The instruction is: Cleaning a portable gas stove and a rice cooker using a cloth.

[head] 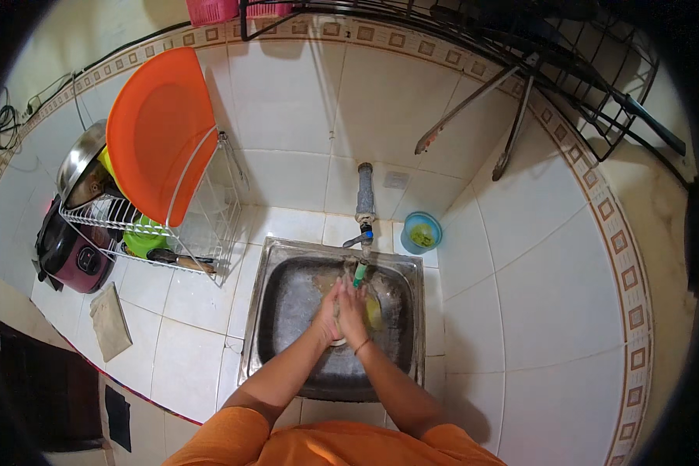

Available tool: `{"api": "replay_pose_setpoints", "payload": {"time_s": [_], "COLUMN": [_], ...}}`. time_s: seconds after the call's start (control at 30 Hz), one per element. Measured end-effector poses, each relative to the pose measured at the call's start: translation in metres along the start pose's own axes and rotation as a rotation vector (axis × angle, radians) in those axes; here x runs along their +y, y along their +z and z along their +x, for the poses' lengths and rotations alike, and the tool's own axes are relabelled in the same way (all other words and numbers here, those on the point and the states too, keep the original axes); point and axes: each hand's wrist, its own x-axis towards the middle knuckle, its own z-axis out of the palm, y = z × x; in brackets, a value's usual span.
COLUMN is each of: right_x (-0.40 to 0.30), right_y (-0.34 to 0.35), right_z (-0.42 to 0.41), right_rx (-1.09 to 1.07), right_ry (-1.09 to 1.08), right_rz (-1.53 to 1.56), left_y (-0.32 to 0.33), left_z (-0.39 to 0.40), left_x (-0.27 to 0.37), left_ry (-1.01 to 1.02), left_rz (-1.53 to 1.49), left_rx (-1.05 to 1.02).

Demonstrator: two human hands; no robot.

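My left hand (327,311) and my right hand (352,311) are brought together over a stainless steel sink (291,361), fingers pointing toward the wall. Just above the fingertips is the green spout (359,275) of a lever tap (366,236). The fingers are slightly blurred, and what lies between the palms is hidden. Beside my right hand, in the basin, is a yellow item (374,311) too unclear to identify. A pale round part, perhaps the drain, shows below the wrists. A thin band circles my right wrist.
A blue plastic cup (406,242) with green contents stands behind the sink's right corner. On the left, a white wire dish rack (177,244) holds an orange basin (157,128). A rice cooker (87,262) and folded cloth (110,322) sit nearby. Metal tongs (472,110) hang from a black wire shelf (606,116).
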Motion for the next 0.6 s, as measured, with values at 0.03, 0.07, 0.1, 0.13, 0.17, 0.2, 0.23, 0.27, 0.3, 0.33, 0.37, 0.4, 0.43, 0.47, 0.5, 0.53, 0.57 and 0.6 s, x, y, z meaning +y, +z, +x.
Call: {"api": "replay_pose_setpoints", "payload": {"time_s": [0.03, 0.07, 0.1, 0.13, 0.17, 0.2, 0.23, 0.27, 0.3, 0.33, 0.37, 0.4, 0.43, 0.47, 0.5, 0.53, 0.57, 0.6], "right_x": [-0.008, -0.002, 0.000, 0.001, 0.005, 0.017, 0.033, 0.070, 0.073, 0.077, 0.079, 0.044, 0.040, 0.035, 0.032, 0.028, 0.021, 0.013], "right_y": [-0.007, -0.012, -0.015, -0.017, -0.018, -0.020, -0.019, -0.003, -0.006, -0.009, -0.011, -0.033, -0.042, -0.044, -0.046, -0.049, -0.050, -0.050], "right_z": [0.001, -0.004, -0.008, -0.010, -0.008, -0.002, 0.002, -0.007, -0.007, -0.006, -0.005, 0.003, 0.002, -0.001, -0.006, -0.009, -0.010, -0.011], "right_rx": [-0.002, 0.004, 0.012, 0.023, 0.026, 0.086, 0.150, 0.285, 0.280, 0.116, -0.095, -0.183, -0.170, -0.123, -0.081, -0.117, -0.122, -0.060], "right_ry": [-0.014, 0.035, 0.074, 0.106, 0.106, 0.198, 0.292, 0.308, 0.297, 0.649, 0.999, 1.122, 1.117, 1.051, 0.985, 0.792, 0.785, 0.548], "right_rz": [0.002, 0.157, 0.322, 0.490, 0.492, 0.584, 0.672, 0.503, 0.511, 1.165, 1.807, 1.720, 1.711, 1.573, 1.436, 1.389, 1.391, 1.062], "left_y": [-0.017, -0.004, 0.015, 0.037, 0.048, 0.049, 0.049, 0.054, 0.049, 0.040, 0.035, 0.026, 0.029, 0.026, 0.020, 0.013, 0.006, -0.007], "left_z": [0.001, 0.003, 0.003, 0.002, -0.001, -0.006, -0.009, -0.004, -0.011, -0.015, -0.012, -0.018, -0.010, -0.003, 0.000, 0.000, 0.000, 0.000], "left_x": [0.012, 0.010, 0.000, -0.012, -0.016, -0.020, -0.023, -0.031, -0.030, -0.022, -0.019, -0.010, -0.014, -0.018, -0.015, -0.007, 0.001, 0.004], "left_ry": [-0.092, -0.042, -0.057, 0.021, 0.109, 0.129, 0.129, 0.065, 0.038, -0.097, -0.088, 0.039, 0.128, 0.356, 0.358, 0.499, 0.642, 0.671], "left_rz": [-0.153, 0.134, 0.131, 0.088, 0.048, 0.051, 0.056, 0.153, 0.242, 0.208, 0.210, 0.627, 1.058, 0.941, 0.940, 0.981, 1.021, 1.231], "left_rx": [-0.377, -0.067, -0.071, 0.104, 0.282, 0.228, 0.222, 0.249, 0.300, 0.270, 0.268, 0.431, 0.548, 0.684, 0.683, 0.737, 0.791, 0.762]}}
